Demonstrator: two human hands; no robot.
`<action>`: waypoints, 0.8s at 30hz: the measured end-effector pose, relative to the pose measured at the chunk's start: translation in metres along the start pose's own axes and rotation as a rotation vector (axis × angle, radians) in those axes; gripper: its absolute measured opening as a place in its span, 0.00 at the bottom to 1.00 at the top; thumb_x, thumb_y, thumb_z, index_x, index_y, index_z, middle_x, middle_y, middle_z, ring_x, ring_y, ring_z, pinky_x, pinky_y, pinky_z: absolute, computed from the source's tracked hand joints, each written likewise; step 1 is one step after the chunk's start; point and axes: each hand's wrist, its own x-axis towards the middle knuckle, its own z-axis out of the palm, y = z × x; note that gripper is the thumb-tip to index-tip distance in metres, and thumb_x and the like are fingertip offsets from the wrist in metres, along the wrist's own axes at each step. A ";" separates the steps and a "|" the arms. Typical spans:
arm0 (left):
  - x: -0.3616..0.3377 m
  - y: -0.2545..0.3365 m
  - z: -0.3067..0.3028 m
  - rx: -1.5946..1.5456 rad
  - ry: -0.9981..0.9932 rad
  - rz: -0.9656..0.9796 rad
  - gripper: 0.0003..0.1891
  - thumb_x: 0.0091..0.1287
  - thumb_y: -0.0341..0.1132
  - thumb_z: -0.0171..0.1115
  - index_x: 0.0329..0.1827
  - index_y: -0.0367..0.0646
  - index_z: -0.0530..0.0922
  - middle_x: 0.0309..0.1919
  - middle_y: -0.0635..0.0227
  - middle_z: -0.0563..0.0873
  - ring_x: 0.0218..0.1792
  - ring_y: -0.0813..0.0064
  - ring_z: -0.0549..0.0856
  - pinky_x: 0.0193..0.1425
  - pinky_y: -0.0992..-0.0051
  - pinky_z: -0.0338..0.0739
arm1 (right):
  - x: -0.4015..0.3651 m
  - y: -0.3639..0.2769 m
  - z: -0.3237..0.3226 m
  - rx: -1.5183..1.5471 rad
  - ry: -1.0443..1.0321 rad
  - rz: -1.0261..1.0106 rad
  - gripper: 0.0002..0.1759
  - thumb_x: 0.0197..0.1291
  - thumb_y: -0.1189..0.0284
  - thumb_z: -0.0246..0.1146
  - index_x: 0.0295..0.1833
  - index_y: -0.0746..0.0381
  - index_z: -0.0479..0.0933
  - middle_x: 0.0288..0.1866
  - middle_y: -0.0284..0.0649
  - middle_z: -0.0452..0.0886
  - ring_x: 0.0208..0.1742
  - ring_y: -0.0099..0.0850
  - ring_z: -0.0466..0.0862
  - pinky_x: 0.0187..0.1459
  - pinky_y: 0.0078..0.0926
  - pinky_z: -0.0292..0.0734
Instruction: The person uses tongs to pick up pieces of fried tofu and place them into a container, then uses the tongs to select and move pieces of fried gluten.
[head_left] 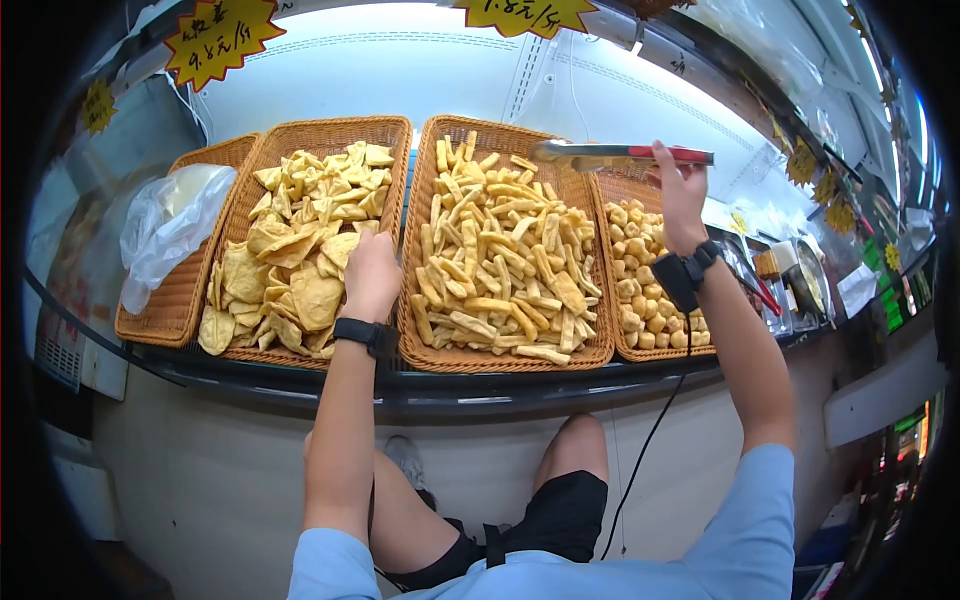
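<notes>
My right hand is raised over the right-hand baskets, closed round the red handle of metal tongs. The tongs point left, above the far end of a wicker basket heaped with golden fried sticks. My left hand is at the right side of another wicker basket, which holds flat, puffy yellow fried pieces. Its fingers are curled away from view; what they grip, if anything, is hidden.
Small round fried pieces fill a basket at the right. A white plastic bag lies in the leftmost basket. Yellow price signs hang overhead. A dark rail edges the counter, and a black cable hangs from my right wrist.
</notes>
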 end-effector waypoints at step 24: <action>0.003 0.003 -0.001 0.008 -0.024 0.008 0.10 0.60 0.22 0.65 0.44 0.34 0.78 0.47 0.47 0.80 0.47 0.43 0.84 0.53 0.52 0.80 | -0.008 0.046 0.121 -0.405 0.077 -0.120 0.24 0.62 0.55 0.71 0.46 0.63 0.72 0.37 0.45 0.84 0.39 0.45 0.86 0.45 0.43 0.78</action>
